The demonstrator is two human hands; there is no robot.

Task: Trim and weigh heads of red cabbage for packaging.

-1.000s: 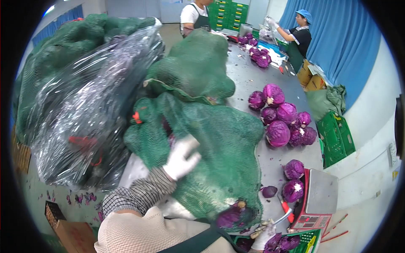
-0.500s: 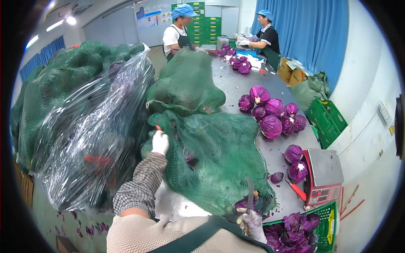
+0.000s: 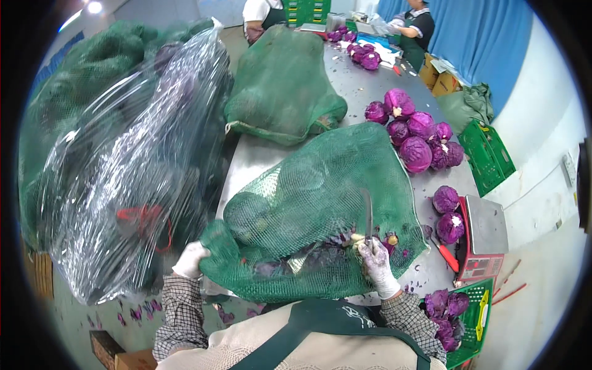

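Note:
A green mesh bag (image 3: 320, 179) with red cabbages inside lies on the metal table in front of me. My left hand (image 3: 191, 259), in a white glove, is closed on the bag's gathered near-left corner. In my gloved right hand (image 3: 378, 266) is a knife (image 3: 369, 213), its curved blade pointing up and away from me. That hand is over the right part of the bag, beside pale cut stems (image 3: 357, 238) and dark purple leaves. Dark cabbages (image 3: 327, 259) show through the netting between my hands.
A second full mesh bag (image 3: 280, 86) lies beyond. Plastic-wrapped sacks (image 3: 135, 166) rise at left. Red cabbages (image 3: 421, 139), a red-handled knife (image 3: 449, 258) and a scale (image 3: 484, 234) are at right. Leaves fill a green crate (image 3: 478, 317). Two co-workers (image 3: 419, 31) stand at the far end.
My left hand has come back toward me from the bag's far-left side, and the bag's near-left end is now close to me. My right hand with the knife has moved forward over the bag.

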